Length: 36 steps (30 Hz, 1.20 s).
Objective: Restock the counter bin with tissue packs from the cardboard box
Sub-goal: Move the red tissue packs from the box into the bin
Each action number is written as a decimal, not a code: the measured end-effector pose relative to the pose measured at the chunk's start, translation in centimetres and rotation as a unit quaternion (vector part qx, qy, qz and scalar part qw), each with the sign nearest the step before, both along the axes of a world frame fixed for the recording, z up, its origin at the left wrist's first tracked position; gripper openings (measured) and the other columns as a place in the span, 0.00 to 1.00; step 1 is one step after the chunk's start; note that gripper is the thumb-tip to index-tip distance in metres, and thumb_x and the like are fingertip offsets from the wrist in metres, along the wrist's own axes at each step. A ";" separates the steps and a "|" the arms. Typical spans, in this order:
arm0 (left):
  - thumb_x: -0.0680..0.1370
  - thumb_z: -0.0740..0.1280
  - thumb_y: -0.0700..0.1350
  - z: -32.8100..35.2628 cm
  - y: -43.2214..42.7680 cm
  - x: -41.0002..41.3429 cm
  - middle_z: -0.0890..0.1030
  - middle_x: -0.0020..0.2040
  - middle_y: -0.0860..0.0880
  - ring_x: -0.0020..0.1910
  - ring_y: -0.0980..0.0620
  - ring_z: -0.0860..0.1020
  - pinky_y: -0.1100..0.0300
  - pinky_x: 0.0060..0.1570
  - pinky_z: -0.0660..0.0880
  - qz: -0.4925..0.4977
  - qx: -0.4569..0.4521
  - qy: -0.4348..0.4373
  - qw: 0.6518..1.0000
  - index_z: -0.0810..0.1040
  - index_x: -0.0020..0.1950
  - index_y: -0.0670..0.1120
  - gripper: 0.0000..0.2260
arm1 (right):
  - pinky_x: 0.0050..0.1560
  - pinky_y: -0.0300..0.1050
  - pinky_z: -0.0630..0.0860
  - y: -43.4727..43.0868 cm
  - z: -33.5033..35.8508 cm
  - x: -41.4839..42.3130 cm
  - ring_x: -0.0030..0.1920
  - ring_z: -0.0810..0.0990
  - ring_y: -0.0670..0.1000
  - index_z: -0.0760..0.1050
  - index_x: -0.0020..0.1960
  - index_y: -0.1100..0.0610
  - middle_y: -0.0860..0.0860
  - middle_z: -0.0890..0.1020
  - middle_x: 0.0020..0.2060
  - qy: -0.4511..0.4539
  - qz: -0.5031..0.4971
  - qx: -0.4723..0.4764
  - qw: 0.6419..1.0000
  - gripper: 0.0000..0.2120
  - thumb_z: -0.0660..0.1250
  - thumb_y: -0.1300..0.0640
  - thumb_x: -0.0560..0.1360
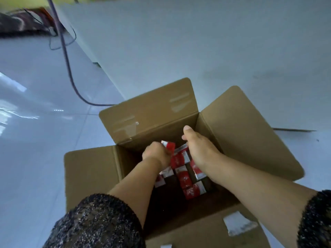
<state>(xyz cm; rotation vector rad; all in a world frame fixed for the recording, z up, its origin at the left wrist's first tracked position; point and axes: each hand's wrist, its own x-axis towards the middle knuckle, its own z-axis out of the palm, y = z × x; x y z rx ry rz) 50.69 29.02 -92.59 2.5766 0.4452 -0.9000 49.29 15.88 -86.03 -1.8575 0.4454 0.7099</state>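
Note:
An open cardboard box [89, 169] stands on the floor with all flaps spread out. Inside lie several red-and-white tissue packs [184, 178]. Both my arms reach down into the box. My left hand [156, 153] grips one red tissue pack [169, 145] at the far side, lifted slightly above the others. My right hand [198, 147] curls over another pack [180, 149] beside it, thumb pointing up; its fingers are hidden behind the hand. The counter bin is not in view.
A white counter front or wall [179, 42] rises behind the box. A dark cable [68, 65] trails across the glossy white tile floor [35, 122] at the left. Dark cloth [19, 22] lies at the far upper left.

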 end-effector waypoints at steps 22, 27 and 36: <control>0.76 0.67 0.33 42.7 -2.0 -2.3 0.83 0.43 0.40 0.42 0.45 0.82 0.46 0.49 0.80 0.210 -0.514 -0.262 0.789 0.61 0.50 0.45 0.15 | 0.54 0.44 0.73 -1.2 36.1 0.0 0.57 0.73 0.48 0.53 0.73 0.35 0.45 0.69 0.64 -0.283 0.017 0.061 0.957 0.27 0.59 0.42 0.77; 0.77 0.65 0.31 50.2 -2.8 -3.2 0.80 0.50 0.29 0.46 0.37 0.80 0.38 0.53 0.77 0.181 -0.546 -0.271 0.772 0.63 0.59 0.36 0.14 | 0.57 0.45 0.72 -2.4 42.7 -0.6 0.59 0.72 0.48 0.50 0.73 0.34 0.43 0.69 0.62 -0.340 0.036 0.065 0.938 0.34 0.64 0.40 0.73; 0.79 0.57 0.31 60.2 -4.8 -3.1 0.84 0.42 0.37 0.36 0.45 0.83 0.53 0.35 0.81 0.223 -0.631 -0.254 0.698 0.66 0.51 0.43 0.07 | 0.62 0.40 0.66 -5.5 52.7 -1.1 0.62 0.66 0.41 0.51 0.72 0.33 0.38 0.63 0.66 -0.449 0.049 0.014 0.892 0.37 0.69 0.46 0.71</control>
